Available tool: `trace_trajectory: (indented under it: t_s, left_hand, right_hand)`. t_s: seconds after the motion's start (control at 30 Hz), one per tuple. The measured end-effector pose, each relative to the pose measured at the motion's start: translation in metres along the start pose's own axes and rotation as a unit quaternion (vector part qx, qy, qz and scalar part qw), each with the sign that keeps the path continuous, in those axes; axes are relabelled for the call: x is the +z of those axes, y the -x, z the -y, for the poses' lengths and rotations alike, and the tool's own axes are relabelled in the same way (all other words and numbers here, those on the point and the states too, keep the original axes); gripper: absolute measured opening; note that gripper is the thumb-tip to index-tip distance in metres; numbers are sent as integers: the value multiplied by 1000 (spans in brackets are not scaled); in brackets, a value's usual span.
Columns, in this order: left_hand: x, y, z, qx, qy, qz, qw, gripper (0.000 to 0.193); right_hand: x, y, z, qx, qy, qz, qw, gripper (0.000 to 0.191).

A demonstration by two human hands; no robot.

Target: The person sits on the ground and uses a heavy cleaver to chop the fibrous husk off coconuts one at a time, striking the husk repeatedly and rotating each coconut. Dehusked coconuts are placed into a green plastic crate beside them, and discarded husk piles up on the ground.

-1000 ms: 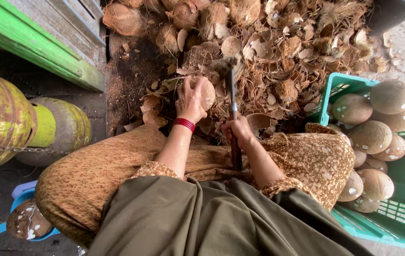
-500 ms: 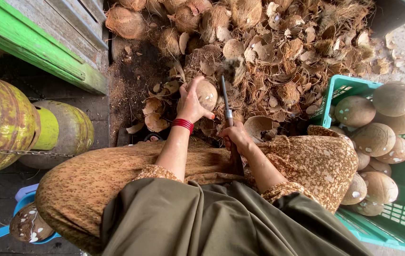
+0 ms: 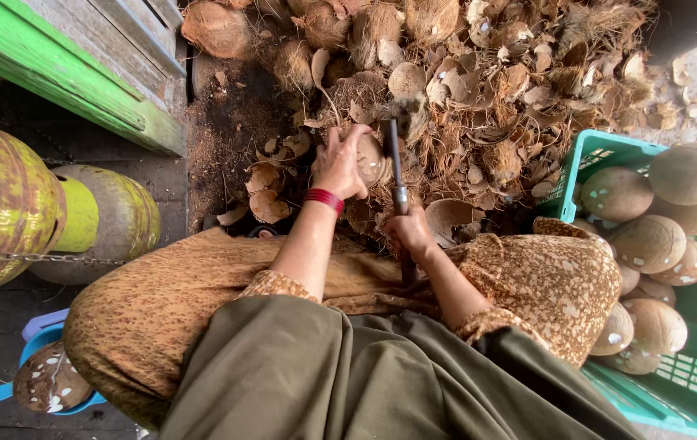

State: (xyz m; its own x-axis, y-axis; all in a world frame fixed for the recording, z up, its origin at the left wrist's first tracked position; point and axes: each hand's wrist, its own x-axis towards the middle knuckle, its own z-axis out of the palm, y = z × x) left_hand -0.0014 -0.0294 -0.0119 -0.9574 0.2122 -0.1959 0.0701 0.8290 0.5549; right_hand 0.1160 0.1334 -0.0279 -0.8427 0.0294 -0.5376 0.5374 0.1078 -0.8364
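My left hand [image 3: 340, 165], with a red band at the wrist, grips a brown coconut [image 3: 371, 160] held out in front of my knees. My right hand [image 3: 408, 234] is closed around the handle of a long knife [image 3: 396, 175]. Its blade points away from me and lies against the right side of the coconut. Both forearms reach out over my lap, which is covered in brown patterned cloth.
A heap of coconut husks and shell pieces [image 3: 479, 90] fills the ground ahead. A green plastic crate [image 3: 691, 383] of peeled coconuts stands at the right. Yellow-green cylinders [image 3: 14, 204] lie at the left, a green wooden edge [image 3: 63, 73] above them. A blue bowl [image 3: 47, 383] sits lower left.
The knife has swung from lying low by my lap to pointing forward along the coconut. My left hand has kept hold of the coconut, shifting it a little.
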Motion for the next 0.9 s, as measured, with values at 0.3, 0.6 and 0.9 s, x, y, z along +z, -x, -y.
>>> trace_trajectory:
  t_s: [0.3,0.6,0.9]
  left_hand:
    - [20,28,15,47,-52,-122,990,113]
    - [49,44,22,97,-45,-195,975,115]
    - [36,38,40,27,209,-197,958,122]
  right_hand:
    - [-15,46,66,-18,-42,71,996,14]
    - [-3,32,-5,-212,7,-72,975,24]
    - [-34,23,13,83,-79,-20,993,11]
